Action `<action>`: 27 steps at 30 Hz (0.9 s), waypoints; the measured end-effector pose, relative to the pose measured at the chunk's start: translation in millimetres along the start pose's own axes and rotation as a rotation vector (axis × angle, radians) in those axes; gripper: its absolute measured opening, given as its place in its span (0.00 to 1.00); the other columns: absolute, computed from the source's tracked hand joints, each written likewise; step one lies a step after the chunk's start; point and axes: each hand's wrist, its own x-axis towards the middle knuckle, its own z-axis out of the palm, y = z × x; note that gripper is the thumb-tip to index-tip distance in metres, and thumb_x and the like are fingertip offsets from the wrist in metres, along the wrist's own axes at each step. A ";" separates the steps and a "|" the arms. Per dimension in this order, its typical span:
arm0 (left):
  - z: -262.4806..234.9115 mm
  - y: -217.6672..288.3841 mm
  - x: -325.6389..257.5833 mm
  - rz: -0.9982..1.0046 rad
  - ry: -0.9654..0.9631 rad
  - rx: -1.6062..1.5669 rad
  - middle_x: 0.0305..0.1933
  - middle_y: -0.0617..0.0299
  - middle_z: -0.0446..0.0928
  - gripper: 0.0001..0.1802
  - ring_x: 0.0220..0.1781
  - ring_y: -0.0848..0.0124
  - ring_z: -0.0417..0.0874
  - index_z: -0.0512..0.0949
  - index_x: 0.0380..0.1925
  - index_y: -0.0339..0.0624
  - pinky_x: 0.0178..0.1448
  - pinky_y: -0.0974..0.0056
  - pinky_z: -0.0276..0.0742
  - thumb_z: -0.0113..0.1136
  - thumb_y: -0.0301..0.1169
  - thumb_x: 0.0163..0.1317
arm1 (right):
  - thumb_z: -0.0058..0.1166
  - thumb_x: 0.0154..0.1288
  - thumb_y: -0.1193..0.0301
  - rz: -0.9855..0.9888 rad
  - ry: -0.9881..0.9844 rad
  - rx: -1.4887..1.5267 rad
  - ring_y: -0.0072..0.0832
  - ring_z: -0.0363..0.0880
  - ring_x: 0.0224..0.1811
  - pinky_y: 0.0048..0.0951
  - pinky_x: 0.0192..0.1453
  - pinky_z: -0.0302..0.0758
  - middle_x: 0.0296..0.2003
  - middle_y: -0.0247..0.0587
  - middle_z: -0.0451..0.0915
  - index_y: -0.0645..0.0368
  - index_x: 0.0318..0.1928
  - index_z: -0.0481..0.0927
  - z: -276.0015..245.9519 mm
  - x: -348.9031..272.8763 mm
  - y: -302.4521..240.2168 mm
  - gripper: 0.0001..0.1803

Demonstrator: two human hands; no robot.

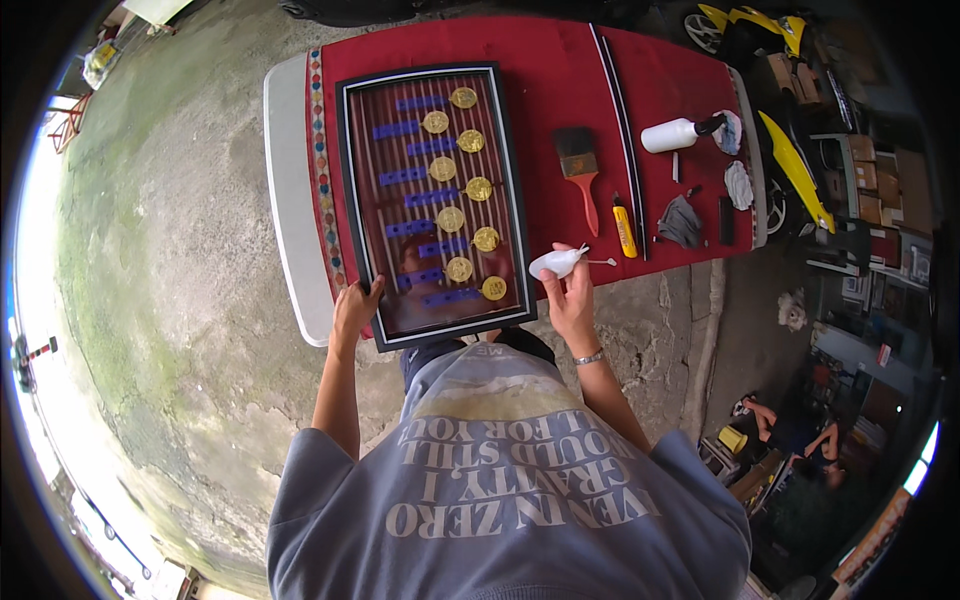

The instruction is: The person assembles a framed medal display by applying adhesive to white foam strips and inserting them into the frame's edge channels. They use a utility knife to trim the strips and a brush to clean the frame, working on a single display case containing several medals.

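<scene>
A black-edged display frame [520, 200] lies on the red-covered table, its near end reaching past the table edge toward me. Behind its glass, several gold medals [450, 219] with blue ribbons [405, 228] are set in two staggered columns. My left hand [354, 310] grips the frame's near left side, thumb on the face and fingers at the edge. Right of the frame, my right hand [571, 302] is closed around a small white squeeze bottle [556, 263] with a narrow tip. A thin light stick [600, 261] pokes out beside that bottle; I cannot tell whether it is attached.
On the red cloth [545, 80] lie a wide paintbrush [577, 165], a yellow tube-shaped tool [624, 230], long dark strips [622, 130], a white spray bottle [668, 136] and a grey rag [681, 222]. Yellow vehicle parts [795, 170] stand beyond the right end. Another person [800, 430] sits at lower right.
</scene>
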 end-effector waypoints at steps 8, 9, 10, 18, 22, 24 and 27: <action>7.2 18.2 -11.9 -0.179 0.127 0.021 0.32 0.29 0.82 0.48 0.44 0.34 0.85 0.84 0.29 0.23 0.51 0.42 0.80 0.55 0.70 0.63 | 0.63 0.72 0.63 -0.016 -0.179 0.084 0.31 0.81 0.54 0.32 0.59 0.77 0.52 0.46 0.78 0.65 0.66 0.65 -5.7 -6.1 -57.7 0.31; 8.1 23.6 -15.7 -0.202 0.146 0.003 0.32 0.29 0.82 0.48 0.44 0.34 0.85 0.84 0.29 0.22 0.51 0.42 0.80 0.55 0.71 0.63 | 0.64 0.72 0.64 -0.008 -0.207 0.075 0.31 0.79 0.55 0.33 0.61 0.75 0.53 0.46 0.77 0.64 0.67 0.65 -10.0 -5.9 -60.2 0.31; 6.5 29.1 -19.1 -0.232 0.141 0.000 0.35 0.29 0.82 0.47 0.46 0.36 0.85 0.84 0.34 0.22 0.52 0.43 0.80 0.56 0.69 0.63 | 0.65 0.71 0.64 -0.023 -0.195 0.049 0.30 0.81 0.52 0.31 0.57 0.76 0.51 0.45 0.79 0.64 0.65 0.67 -13.2 -5.1 -61.1 0.30; -5.9 211.1 -92.4 0.374 -0.125 -0.830 0.64 0.44 0.77 0.41 0.64 0.53 0.81 0.65 0.72 0.32 0.63 0.53 0.80 0.63 0.50 0.70 | 0.70 0.65 0.64 -0.126 -0.185 0.042 0.36 0.83 0.46 0.33 0.49 0.79 0.48 0.46 0.81 0.64 0.55 0.75 -53.6 13.6 -73.6 0.25; 34.4 324.1 -124.9 0.663 -0.255 -1.080 0.63 0.57 0.74 0.33 0.59 0.71 0.77 0.62 0.73 0.35 0.61 0.68 0.75 0.60 0.37 0.74 | 0.71 0.61 0.70 -0.376 -0.114 -0.121 0.43 0.78 0.55 0.39 0.59 0.74 0.48 0.46 0.79 0.65 0.55 0.76 -89.9 26.1 -59.7 0.25; 52.7 355.8 -127.7 0.553 -0.182 -1.060 0.55 0.61 0.77 0.28 0.52 0.76 0.77 0.67 0.70 0.35 0.57 0.69 0.75 0.58 0.35 0.75 | 0.69 0.62 0.72 -0.364 -0.151 -0.109 0.41 0.78 0.55 0.38 0.59 0.74 0.48 0.44 0.79 0.64 0.58 0.76 -119.8 37.0 -55.7 0.25; 64.6 383.6 -129.0 0.557 -0.055 -0.915 0.43 0.60 0.81 0.22 0.42 0.76 0.79 0.73 0.63 0.35 0.48 0.68 0.77 0.59 0.36 0.75 | 0.63 0.69 0.74 -0.119 -0.205 0.278 0.28 0.78 0.55 0.33 0.61 0.75 0.48 0.39 0.80 0.64 0.60 0.77 -173.5 50.1 -46.6 0.21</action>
